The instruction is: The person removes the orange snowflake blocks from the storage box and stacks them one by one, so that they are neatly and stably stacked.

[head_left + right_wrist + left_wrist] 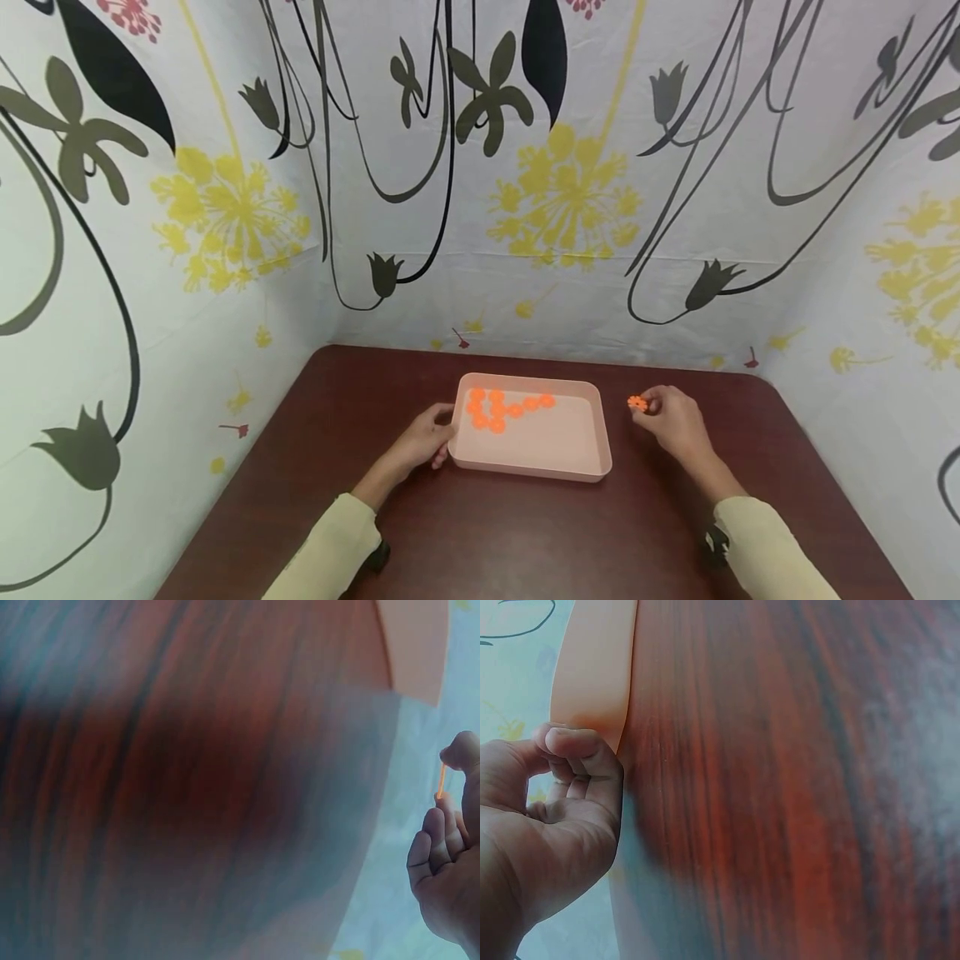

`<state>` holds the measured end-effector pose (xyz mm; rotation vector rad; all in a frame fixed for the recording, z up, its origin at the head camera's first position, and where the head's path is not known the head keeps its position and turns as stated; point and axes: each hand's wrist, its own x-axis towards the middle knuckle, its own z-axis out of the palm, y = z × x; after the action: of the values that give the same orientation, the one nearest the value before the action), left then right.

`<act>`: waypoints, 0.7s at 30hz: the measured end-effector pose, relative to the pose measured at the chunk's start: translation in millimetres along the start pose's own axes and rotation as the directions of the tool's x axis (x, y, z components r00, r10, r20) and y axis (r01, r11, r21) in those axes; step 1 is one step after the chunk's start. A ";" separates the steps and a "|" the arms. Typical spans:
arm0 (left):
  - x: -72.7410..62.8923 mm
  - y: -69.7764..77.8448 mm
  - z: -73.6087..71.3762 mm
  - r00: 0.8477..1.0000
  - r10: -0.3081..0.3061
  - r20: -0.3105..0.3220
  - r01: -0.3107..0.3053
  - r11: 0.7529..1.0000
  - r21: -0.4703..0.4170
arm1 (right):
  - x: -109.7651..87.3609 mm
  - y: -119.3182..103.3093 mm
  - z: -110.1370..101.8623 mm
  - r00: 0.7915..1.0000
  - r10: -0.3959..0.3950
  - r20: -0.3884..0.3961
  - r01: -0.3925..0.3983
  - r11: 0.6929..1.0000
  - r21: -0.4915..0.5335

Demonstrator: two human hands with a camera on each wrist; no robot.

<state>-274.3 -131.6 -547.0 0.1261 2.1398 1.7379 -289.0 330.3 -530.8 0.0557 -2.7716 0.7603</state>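
White cloth with printed yellow, grey and black flowers stands behind and beside the dark red-brown wooden table. On it lies the shallow rectangular pale-pink tray; small flat orange pieces sit close together, mostly in its left part. Left hand holds the tray's left end with curled fingers. Right hand pinches one small orange flower-shaped piece between thumb and finger, to the right of the tray and apart from it. In my judgement, a light pinch at the piece's edge is best, and the left hand should only steady the tray, without tilting, so that the pieces do not slide.
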 end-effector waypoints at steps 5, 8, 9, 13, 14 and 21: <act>-0.5 0.7 -0.3 1.000 0.006 -0.001 -0.006 1.000 -0.006 | -1.9 15.9 -1.0 0.999 0.010 0.034 -0.009 0.999 -0.036; -0.9 -0.4 -0.1 1.000 0.006 0.004 -0.006 1.000 -0.009 | -2.8 21.9 0.0 0.997 0.014 0.072 -0.011 0.999 -0.053; -1.0 -0.8 0.2 1.000 0.004 0.006 -0.004 1.000 -0.011 | -3.3 23.6 0.2 0.996 0.015 0.086 -0.010 0.998 -0.055; -0.1 -3.2 0.5 1.000 -0.003 0.009 0.003 1.000 -0.013 | -3.8 29.1 2.3 0.991 0.026 0.129 -0.020 0.998 -0.051; -0.3 -3.3 0.7 1.000 -0.001 0.010 0.001 1.000 -0.014 | -3.9 29.9 3.0 0.990 0.028 0.135 -0.021 0.999 -0.050; -2.1 -1.2 -0.1 1.000 0.010 0.005 -0.010 1.000 -0.009 | 0.5 32.8 7.3 0.991 0.019 0.130 -0.012 0.999 -0.053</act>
<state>-272.2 -132.6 -547.7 0.1389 2.1311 1.7511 -294.8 354.9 -553.0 0.0759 -2.9177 0.7116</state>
